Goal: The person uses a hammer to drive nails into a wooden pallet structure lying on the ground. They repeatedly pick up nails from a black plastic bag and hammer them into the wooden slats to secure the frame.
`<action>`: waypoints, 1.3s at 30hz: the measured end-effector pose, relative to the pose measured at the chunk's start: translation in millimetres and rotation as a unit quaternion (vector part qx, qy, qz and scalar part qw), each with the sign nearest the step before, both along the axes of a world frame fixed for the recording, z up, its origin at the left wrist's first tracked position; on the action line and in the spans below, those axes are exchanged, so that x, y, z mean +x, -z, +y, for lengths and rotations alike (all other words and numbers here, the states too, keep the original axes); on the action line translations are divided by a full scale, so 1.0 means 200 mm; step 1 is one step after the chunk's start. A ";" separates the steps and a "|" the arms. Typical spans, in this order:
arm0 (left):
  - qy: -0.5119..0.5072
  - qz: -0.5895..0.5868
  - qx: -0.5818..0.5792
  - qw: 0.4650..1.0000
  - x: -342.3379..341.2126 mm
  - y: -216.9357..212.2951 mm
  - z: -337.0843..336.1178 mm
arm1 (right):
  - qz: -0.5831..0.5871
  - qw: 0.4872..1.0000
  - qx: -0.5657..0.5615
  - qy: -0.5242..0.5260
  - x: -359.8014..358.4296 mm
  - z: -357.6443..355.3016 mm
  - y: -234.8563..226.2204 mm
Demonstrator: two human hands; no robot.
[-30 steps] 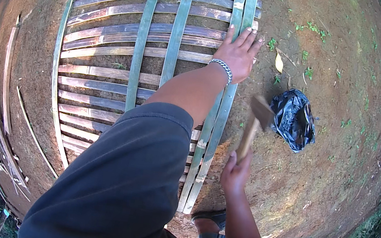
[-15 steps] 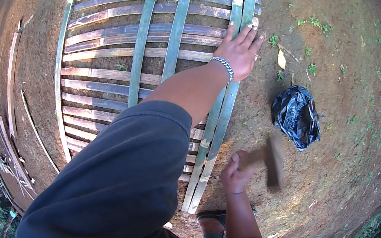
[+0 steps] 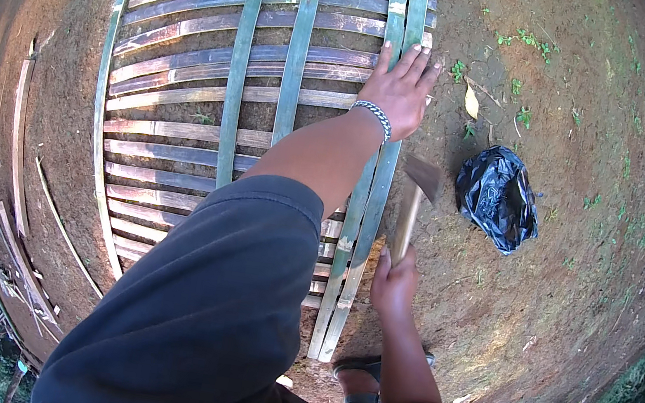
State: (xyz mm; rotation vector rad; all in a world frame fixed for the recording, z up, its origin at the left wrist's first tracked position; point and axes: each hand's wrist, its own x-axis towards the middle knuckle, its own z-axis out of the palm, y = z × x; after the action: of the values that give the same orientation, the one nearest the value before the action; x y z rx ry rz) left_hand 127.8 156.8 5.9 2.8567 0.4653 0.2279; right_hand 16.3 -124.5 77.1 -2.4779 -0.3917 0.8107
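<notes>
I see here a brown earth ground [image 3: 555,320], and on it lies a slatted bamboo frame [image 3: 162,128]. The left hand [image 3: 396,100] rests at the frame's right edge, on two green strips [image 3: 377,201], its fingers straight and grasping nothing. Near this same edge, the right hand's [image 3: 395,283] fingers are clenched around a hatchet-like tool [image 3: 407,222]. Farther right lies a black plastic bag [image 3: 498,199].

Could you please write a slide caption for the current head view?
Left hand on two green slats, right hand gripping a hatchet, black plastic bag on the ground to the right.
</notes>
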 end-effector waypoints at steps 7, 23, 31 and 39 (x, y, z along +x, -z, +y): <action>0.004 0.030 -0.009 1.000 0.02 -0.02 -0.01 | 0.031 0.999 -0.033 -0.003 0.00 0.01 0.04; 0.025 -0.012 -0.099 0.995 -0.49 -0.15 0.20 | 0.073 0.941 0.066 0.324 -0.19 0.13 0.15; 0.097 0.005 -0.105 0.990 -0.54 -0.10 0.32 | 0.060 0.946 0.146 0.282 -0.05 0.24 0.12; 0.160 -0.015 -0.114 0.980 -0.65 -0.08 0.28 | 0.193 0.895 0.298 0.269 0.41 0.57 0.16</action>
State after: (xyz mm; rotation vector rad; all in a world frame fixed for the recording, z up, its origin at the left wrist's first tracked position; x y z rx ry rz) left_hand -2.4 213.4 22.6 2.6470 0.0196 0.1477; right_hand 98.8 -10.7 45.2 -1.6710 0.1736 0.7682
